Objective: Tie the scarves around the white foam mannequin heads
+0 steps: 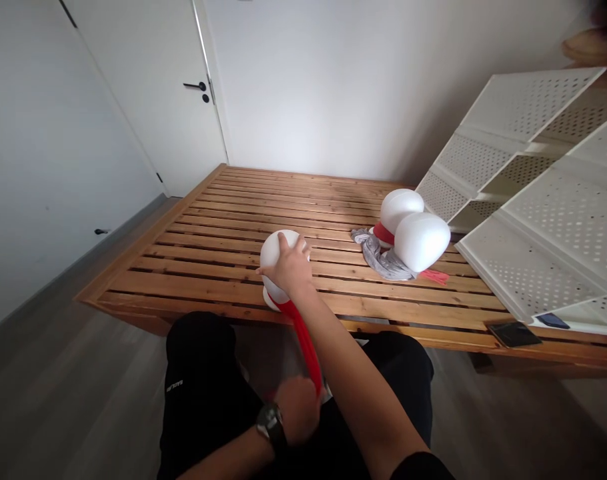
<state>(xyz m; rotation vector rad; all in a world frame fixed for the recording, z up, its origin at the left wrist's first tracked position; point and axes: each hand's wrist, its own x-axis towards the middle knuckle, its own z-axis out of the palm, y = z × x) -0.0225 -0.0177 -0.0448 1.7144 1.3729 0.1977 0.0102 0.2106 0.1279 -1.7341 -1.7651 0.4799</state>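
A white foam mannequin head stands near the front edge of the slatted wooden bench. My right hand grips it from above, fingers spread over its top. Around its neck runs a red cloth strip, like a scarf, which stretches down toward my lap. My left hand, with a watch on the wrist, is closed on the lower end of that strip and a little blurred. The strip looks taut between the neck and my left hand.
Two more white mannequin heads are on the bench to the right, one with a red band. A grey cloth lies beside them. White perforated racks stand at far right, near a dark phone-like slab.
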